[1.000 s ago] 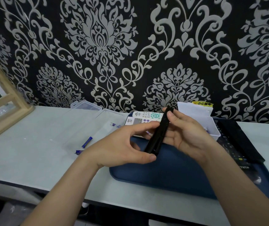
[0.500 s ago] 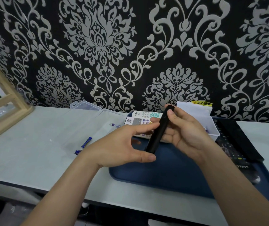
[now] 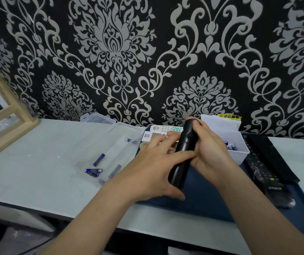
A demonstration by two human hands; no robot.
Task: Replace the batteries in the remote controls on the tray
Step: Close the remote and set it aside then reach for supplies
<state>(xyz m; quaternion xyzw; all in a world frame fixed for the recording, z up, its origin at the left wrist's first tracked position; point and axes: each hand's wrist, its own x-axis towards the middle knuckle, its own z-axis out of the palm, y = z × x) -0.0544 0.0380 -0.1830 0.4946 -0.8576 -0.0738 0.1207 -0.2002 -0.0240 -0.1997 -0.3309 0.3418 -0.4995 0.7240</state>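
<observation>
A slim black remote (image 3: 182, 153) is held tilted above the dark blue tray (image 3: 212, 205). My right hand (image 3: 210, 155) wraps its upper part from the right, thumb on its top end. My left hand (image 3: 153, 168) grips its lower half from the left, with one finger laid across its front. Two white remotes (image 3: 163, 130) lie at the tray's far edge, partly hidden behind my hands. Black remotes (image 3: 269, 166) lie on the tray's right side. Blue batteries (image 3: 94, 172) lie loose in a clear plastic case (image 3: 99, 144) to the left.
A white box (image 3: 237, 144) with several batteries stands on the tray behind my right hand. A wooden frame (image 3: 3, 115) stands at the table's far left. The patterned wall runs close behind the white table (image 3: 27, 177). The table's front edge is near my forearms.
Both hands have shifted on the black remote. My left hand has closed in around its lower half, and the remote now stands a little more upright.
</observation>
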